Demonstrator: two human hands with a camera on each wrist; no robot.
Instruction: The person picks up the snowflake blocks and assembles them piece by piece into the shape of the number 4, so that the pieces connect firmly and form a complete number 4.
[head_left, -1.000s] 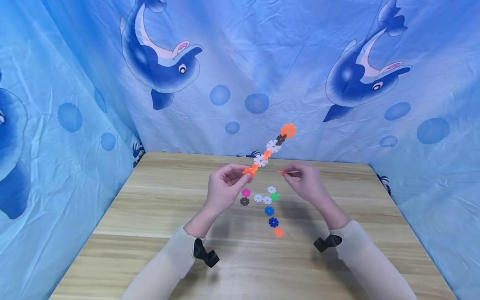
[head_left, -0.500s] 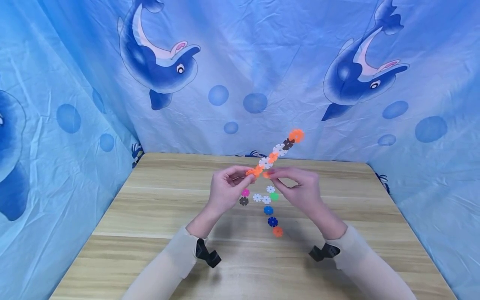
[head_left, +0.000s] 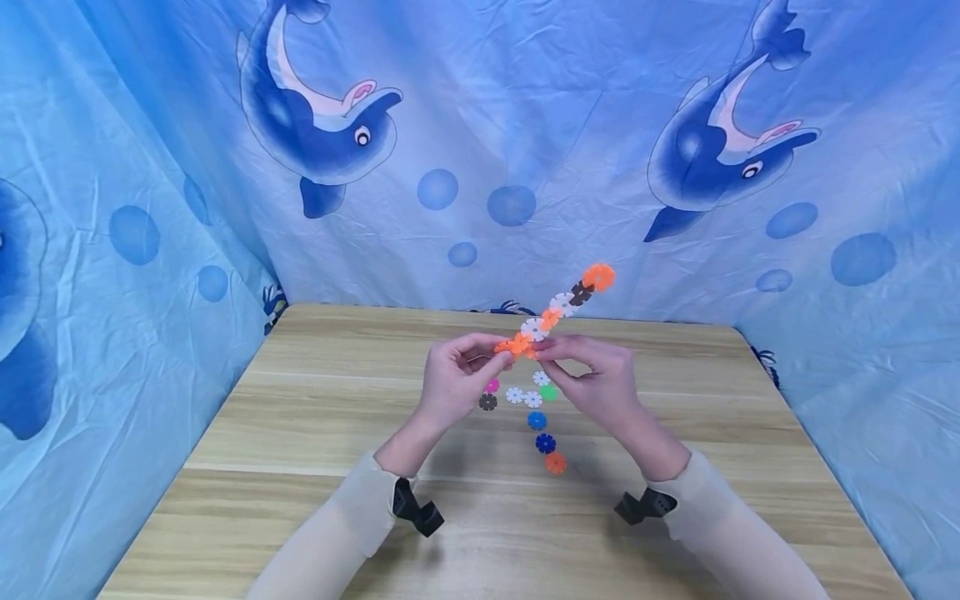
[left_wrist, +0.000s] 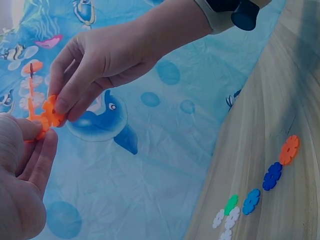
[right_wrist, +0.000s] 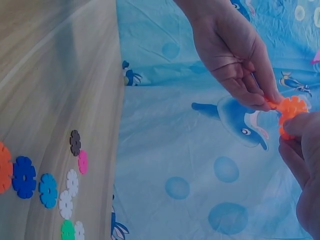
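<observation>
My left hand (head_left: pixel 461 375) pinches the near orange end of a chain of notched snowflake discs (head_left: pixel 563 305). From there the chain slants up and to the right, through white, orange, white and dark brown discs to an orange one at the far end. Thumb and fingers of my right hand (head_left: pixel 596 375) pinch a separate orange snowflake disc (left_wrist: pixel 53 111), which meets the chain's orange end right beside my left fingertips. Both hands are raised above the table, close together. In the right wrist view the orange discs (right_wrist: pixel 292 107) overlap between the two hands, partly hidden by my right thumb.
Loose discs lie on the wooden table (head_left: pixel 300 433) below the hands: pink (head_left: pixel 492 386), dark brown (head_left: pixel 488 402), several white (head_left: pixel 514 395), green (head_left: pixel 549 392), light blue (head_left: pixel 537 421), dark blue (head_left: pixel 546 443) and orange (head_left: pixel 556 463). A blue dolphin-print cloth (head_left: pixel 570 167) hangs behind.
My right hand has moved left, bringing its orange disc against the chain's near end. The chain has tilted lower, its far end shifting right and down. The loose discs have stayed put.
</observation>
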